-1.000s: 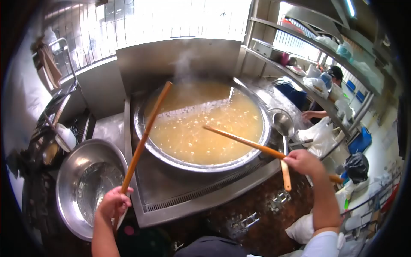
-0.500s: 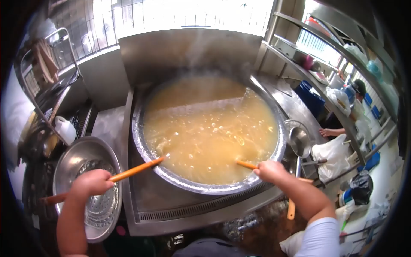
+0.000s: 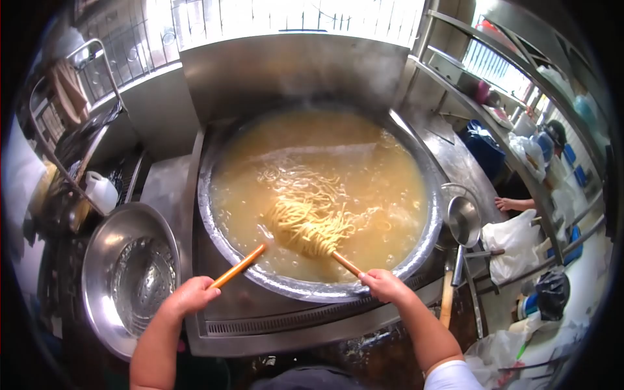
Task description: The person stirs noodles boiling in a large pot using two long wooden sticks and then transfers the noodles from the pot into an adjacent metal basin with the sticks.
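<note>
A large round pot (image 3: 214,250) holds cloudy yellowish liquid. A thick bundle of yellow noodles (image 3: 309,224) shows at the surface near its middle. My left hand (image 3: 194,296) is closed round a wooden stick (image 3: 239,265), whose far end reaches over the pot's front left rim. On the right, my right hand (image 3: 385,286) grips a second wooden stick (image 3: 346,262) that meets the noodles at their lower right edge. The parts of both sticks beyond these ends are hidden by liquid or noodles.
A metal basin (image 3: 104,266) stands left of the stove, near a white jug (image 3: 101,192). Right of the pot lie a metal ladle (image 3: 463,221) and a white plastic bag (image 3: 513,247). Another person's hand (image 3: 513,204) shows beyond, under metal shelves (image 3: 481,81).
A bundle of noodles has come up to the surface. My left hand has moved from over the basin towards the pot. My right hand has come down and slightly left.
</note>
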`<state>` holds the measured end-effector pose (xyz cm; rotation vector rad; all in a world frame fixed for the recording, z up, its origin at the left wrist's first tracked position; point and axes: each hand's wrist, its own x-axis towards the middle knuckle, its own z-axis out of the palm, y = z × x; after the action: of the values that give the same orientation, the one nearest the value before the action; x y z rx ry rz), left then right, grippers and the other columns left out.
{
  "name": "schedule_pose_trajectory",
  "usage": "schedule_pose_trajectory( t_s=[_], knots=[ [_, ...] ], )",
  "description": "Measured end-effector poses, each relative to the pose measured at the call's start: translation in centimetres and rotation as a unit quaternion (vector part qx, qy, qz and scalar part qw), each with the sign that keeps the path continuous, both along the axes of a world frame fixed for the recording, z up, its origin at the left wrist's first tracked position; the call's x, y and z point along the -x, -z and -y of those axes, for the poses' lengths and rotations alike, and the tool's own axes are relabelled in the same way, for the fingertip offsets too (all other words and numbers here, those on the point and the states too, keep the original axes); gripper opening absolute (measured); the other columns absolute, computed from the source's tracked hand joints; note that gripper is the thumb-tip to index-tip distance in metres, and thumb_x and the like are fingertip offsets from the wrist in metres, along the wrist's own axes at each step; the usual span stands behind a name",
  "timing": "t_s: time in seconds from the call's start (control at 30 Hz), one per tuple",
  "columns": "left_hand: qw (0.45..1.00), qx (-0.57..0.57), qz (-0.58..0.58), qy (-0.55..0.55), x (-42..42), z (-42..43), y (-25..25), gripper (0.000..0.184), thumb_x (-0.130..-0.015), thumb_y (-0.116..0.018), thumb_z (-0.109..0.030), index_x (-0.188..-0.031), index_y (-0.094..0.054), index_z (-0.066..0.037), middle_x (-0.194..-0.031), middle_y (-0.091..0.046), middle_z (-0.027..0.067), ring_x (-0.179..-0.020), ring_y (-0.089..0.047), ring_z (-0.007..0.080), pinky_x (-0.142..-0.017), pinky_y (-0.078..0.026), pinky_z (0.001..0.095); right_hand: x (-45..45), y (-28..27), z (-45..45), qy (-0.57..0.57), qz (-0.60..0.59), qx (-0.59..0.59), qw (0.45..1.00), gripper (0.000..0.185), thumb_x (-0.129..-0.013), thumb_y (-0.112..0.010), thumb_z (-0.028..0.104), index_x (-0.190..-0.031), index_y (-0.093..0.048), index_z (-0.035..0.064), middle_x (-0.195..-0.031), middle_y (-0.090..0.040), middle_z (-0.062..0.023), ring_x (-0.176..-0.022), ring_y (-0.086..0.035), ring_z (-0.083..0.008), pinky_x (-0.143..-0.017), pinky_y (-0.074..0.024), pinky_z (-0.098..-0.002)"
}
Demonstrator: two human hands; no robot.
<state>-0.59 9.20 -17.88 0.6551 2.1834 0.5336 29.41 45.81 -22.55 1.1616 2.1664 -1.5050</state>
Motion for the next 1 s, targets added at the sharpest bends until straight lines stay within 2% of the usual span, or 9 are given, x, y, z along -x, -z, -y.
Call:
schedule_pose_trajectory(
  t_s=[0.03, 0.13, 0.23, 0.47, 0.57, 0.63, 0.73, 0.87, 1.0],
  knots=[
    [0.999, -0.022, 0.037, -0.029, -0.7, 0.0, 0.5, 0.026, -0.089, -0.061, -0.025, -0.099, -0.063, -0.002, -0.067, -0.053, -0.0013, -0.055, -0.048, 0.0083, -0.048, -0.041, 0.0258, -0.3, -0.4, 0.4, 0.025, -0.011, 0.042, 0.999, 0.038, -0.096, -0.051, 0.043, -0.09, -0.062, 0.0078, -0.056, -0.047, 0.0018, -0.04, -0.041, -0.008, -0.036, -0.0326, -0.0236],
    [0.984, -0.098, 0.104, -0.106, -2.9, 0.1, 1.8, 0.026, -0.09, -0.062, -0.025, -0.102, -0.062, -0.003, -0.065, -0.05, -0.0029, -0.051, -0.044, 0.0055, -0.044, -0.035, 0.0218, -0.8, -0.7, 1.0, 0.066, -0.014, 0.083, 0.994, 0.037, -0.096, -0.051, 0.042, -0.09, -0.062, 0.007, -0.057, -0.048, 0.0017, -0.04, -0.04, -0.0077, -0.036, -0.0321, -0.0225],
    [0.972, -0.109, 0.142, -0.152, -4.2, 0.0, 1.7, 0.027, -0.089, -0.063, -0.024, -0.103, -0.064, 0.0, -0.067, -0.054, -0.003, -0.056, -0.048, 0.0059, -0.05, -0.039, 0.0241, -0.9, -1.3, 1.6, 0.07, -0.019, 0.086, 0.994, 0.04, -0.096, -0.052, 0.044, -0.092, -0.063, 0.0061, -0.058, -0.048, 0.0014, -0.042, -0.04, -0.0082, -0.038, -0.0341, -0.0254],
    [0.972, -0.12, 0.134, -0.151, -4.2, 0.2, 3.0, 0.027, -0.091, -0.062, -0.026, -0.104, -0.063, -0.003, -0.064, -0.05, -0.0041, -0.051, -0.043, 0.0051, -0.045, -0.035, 0.023, -0.3, -1.6, 1.8, 0.065, -0.02, 0.068, 0.995, 0.04, -0.096, -0.051, 0.043, -0.093, -0.063, 0.0051, -0.058, -0.048, 0.0015, -0.043, -0.041, -0.0073, -0.039, -0.035, -0.024],
    [0.955, -0.124, 0.19, -0.193, -5.3, -0.7, 2.6, 0.026, -0.093, -0.06, -0.028, -0.103, -0.062, -0.004, -0.062, -0.048, -0.0044, -0.05, -0.043, 0.0056, -0.043, -0.034, 0.0234, 0.1, -1.7, 2.2, 0.043, -0.026, 0.046, 0.998, 0.041, -0.095, -0.052, 0.043, -0.09, -0.063, 0.0034, -0.059, -0.052, -0.0033, -0.048, -0.048, -0.0125, -0.045, -0.0401, -0.0291],
    [0.945, -0.134, 0.209, -0.213, -6.6, -0.2, 2.9, 0.023, -0.095, -0.057, -0.028, -0.102, -0.06, -0.007, -0.06, -0.049, -0.0034, -0.045, -0.041, 0.0049, -0.04, -0.032, 0.0212, 0.1, -1.5, 2.3, -0.027, -0.039, -0.087, 0.995, 0.042, -0.095, -0.052, 0.042, -0.087, -0.061, 0.0014, -0.063, -0.056, -0.0091, -0.058, -0.056, -0.0194, -0.055, -0.0441, -0.035],
    [0.897, -0.183, 0.309, -0.257, -9.1, 1.7, 3.7, 0.022, -0.097, -0.052, -0.025, -0.102, -0.059, -0.005, -0.06, -0.049, -0.0028, -0.042, -0.038, 0.0035, -0.038, -0.03, 0.0178, 0.0, -2.8, 3.5, -0.045, -0.023, -0.087, 0.995, 0.042, -0.094, -0.052, 0.041, -0.086, -0.061, 0.0006, -0.068, -0.059, -0.0129, -0.067, -0.059, -0.0248, -0.064, -0.045, -0.0386],
    [0.859, -0.217, 0.364, -0.289, -9.9, 3.2, 4.6, 0.021, -0.098, -0.05, -0.025, -0.101, -0.058, -0.006, -0.06, -0.048, -0.0029, -0.04, -0.037, 0.0037, -0.036, -0.028, 0.0182, 0.4, -4.0, 6.0, -0.061, -0.049, -0.143, 0.987, 0.041, -0.095, -0.052, 0.04, -0.086, -0.061, 0.0014, -0.068, -0.059, -0.0125, -0.066, -0.057, -0.0241, -0.063, -0.045, -0.0376],
    [0.839, -0.265, 0.393, -0.268, -9.5, 5.2, 5.7, 0.022, -0.099, -0.049, -0.026, -0.102, -0.057, -0.006, -0.06, -0.047, -0.0034, -0.04, -0.036, 0.0035, -0.036, -0.028, 0.0184, 1.1, -4.8, 8.5, -0.041, -0.058, -0.148, 0.986, 0.039, -0.096, -0.052, 0.038, -0.085, -0.059, 0.0016, -0.066, -0.057, -0.0119, -0.063, -0.054, -0.0233, -0.062, -0.0447, -0.0377]
  ],
)
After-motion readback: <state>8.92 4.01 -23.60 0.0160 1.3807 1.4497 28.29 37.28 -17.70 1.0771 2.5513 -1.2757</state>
